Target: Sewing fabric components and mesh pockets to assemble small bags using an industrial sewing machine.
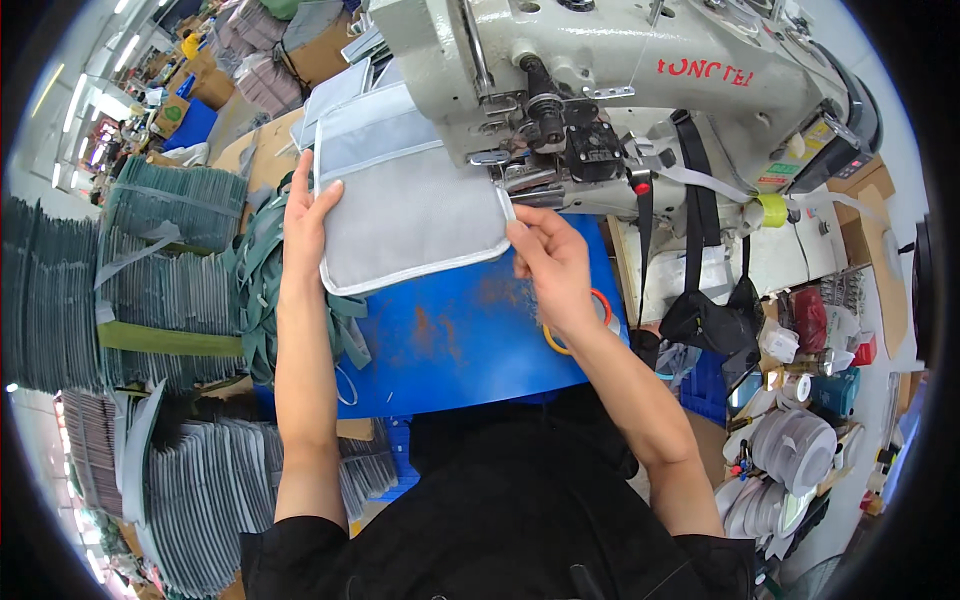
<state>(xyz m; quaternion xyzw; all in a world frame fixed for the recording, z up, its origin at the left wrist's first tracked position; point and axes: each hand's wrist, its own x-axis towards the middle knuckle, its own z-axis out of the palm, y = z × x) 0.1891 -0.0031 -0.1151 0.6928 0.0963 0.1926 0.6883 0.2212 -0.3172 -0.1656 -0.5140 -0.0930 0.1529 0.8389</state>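
Observation:
A light grey fabric panel with pale binding and a pocket band [410,220] is tilted up in both my hands, just in front of and left of the sewing machine's needle area [540,130]. My left hand [305,215] holds its left edge, thumb on the face and fingers along the side and behind. My right hand [550,260] pinches its lower right edge. Below is a blue work surface [440,350] with brownish smudges. Orange-handled scissors [557,345] lie partly hidden behind my right wrist.
Tall stacks of green-grey panels [170,280] and a heap of green straps [265,280] stand left, more grey panels [200,480] lower left. Further grey panels [330,90] lie behind. At right are a black hanging bag [705,330], tape rolls [790,445] and assorted supplies.

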